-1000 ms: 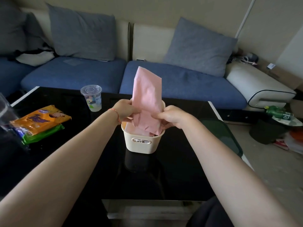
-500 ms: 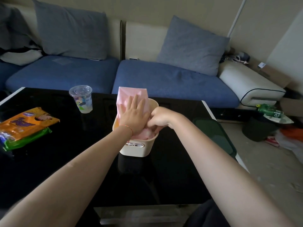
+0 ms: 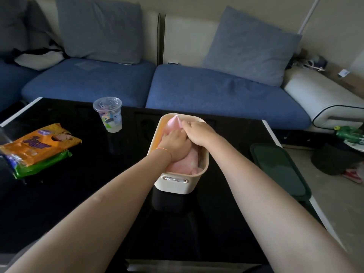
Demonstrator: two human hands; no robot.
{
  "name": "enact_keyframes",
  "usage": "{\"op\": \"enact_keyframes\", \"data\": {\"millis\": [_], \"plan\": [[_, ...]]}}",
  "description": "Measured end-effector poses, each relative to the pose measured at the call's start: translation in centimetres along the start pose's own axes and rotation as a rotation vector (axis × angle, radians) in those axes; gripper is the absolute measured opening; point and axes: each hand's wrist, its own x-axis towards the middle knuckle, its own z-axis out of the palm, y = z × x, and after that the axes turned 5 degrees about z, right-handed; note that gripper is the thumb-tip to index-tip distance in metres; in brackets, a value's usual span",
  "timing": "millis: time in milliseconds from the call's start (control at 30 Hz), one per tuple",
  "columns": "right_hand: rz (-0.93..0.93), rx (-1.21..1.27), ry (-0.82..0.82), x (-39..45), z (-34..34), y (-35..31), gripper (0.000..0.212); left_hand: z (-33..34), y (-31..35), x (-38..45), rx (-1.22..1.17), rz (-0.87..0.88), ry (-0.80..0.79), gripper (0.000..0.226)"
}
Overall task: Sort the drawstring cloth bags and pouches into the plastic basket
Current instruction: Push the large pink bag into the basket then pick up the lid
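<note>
A cream plastic basket (image 3: 175, 184) stands in the middle of the black glass table (image 3: 78, 194). A pink cloth bag (image 3: 185, 164) lies folded inside it, one corner poking up at the far end. My left hand (image 3: 173, 144) lies flat on the pink bag and presses it down into the basket. My right hand (image 3: 199, 133) lies over the bag's far part, its fingers bent down onto the cloth beside the left hand's fingers. An orange cloth shows along the basket's left inner wall.
A lidded clear plastic cup (image 3: 109, 115) stands left of and behind the basket. An orange and green snack pack (image 3: 37, 148) lies at the table's left. A dark green lid (image 3: 279, 170) lies at the right edge. A blue sofa (image 3: 216, 91) runs behind the table.
The pink bag, which stood tall out of the basket, has been folded over and pushed down inside. Both hands went down with it, the left one flattening on top.
</note>
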Motion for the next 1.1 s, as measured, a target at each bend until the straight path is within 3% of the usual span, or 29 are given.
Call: {"op": "enact_keyframes", "data": {"millis": [100,167,267,400,467,600,700,767,800,867,933,1033,1100], "plan": [[-0.047,-0.077,0.066,0.3,0.9,0.7,0.056,-0.1,-1.0,0.2,0.002,-0.063,0.166,0.064],[-0.107,-0.194,0.106,0.3,1.4,1.3,0.045,0.3,-1.0,0.1,0.183,-0.045,0.046,0.056],[-0.184,-0.345,0.116,-0.3,1.7,2.1,0.044,0.7,-0.7,0.6,0.256,-0.097,-0.167,0.056],[-0.174,-0.338,-0.084,-2.1,0.9,2.3,0.049,0.8,-0.7,1.1,0.292,-0.161,-0.297,0.059],[-0.162,-0.33,-0.18,-3.3,0.3,2.1,0.06,0.8,-0.9,1.2,0.304,-0.138,-0.316,0.062],[-0.133,-0.443,-0.238,-4.4,-0.3,2.0,0.106,-0.1,-1.2,1.1,0.387,-0.033,-0.271,0.067],[-0.053,-0.655,-0.258,-3.1,1.1,1.5,0.104,-1.1,0.4,-0.3,0.388,0.044,-0.224,0.048],[0.06,-0.651,-0.259,-2.9,2.1,0.8,0.102,-1.3,1.3,-2.0,0.386,0.084,-0.219,0.049],[0.074,-0.591,-0.219,-3.0,2.2,0.6,0.097,-1.1,1.2,-2.6,0.411,0.091,-0.222,0.053],[-0.118,-0.422,-0.065,-4.6,1.2,0.9,0.074,-1.1,0.8,-3.2,0.435,0.065,-0.179,0.053],[-0.275,-0.075,0.183,-7.1,-0.5,2.3,0.048,-1.7,1.1,-2.9,0.418,0.039,-0.034,0.045],[-0.1,0.131,0.558,-8.6,-1.5,7.2,0.03,-2.1,3.8,-1.9,0.323,0.076,0.133,0.043],[0.143,0.014,0.536,-8.9,-1.2,11.4,0.027,-1.4,6.3,-1.4,0.267,0.116,0.17,0.041]]}}
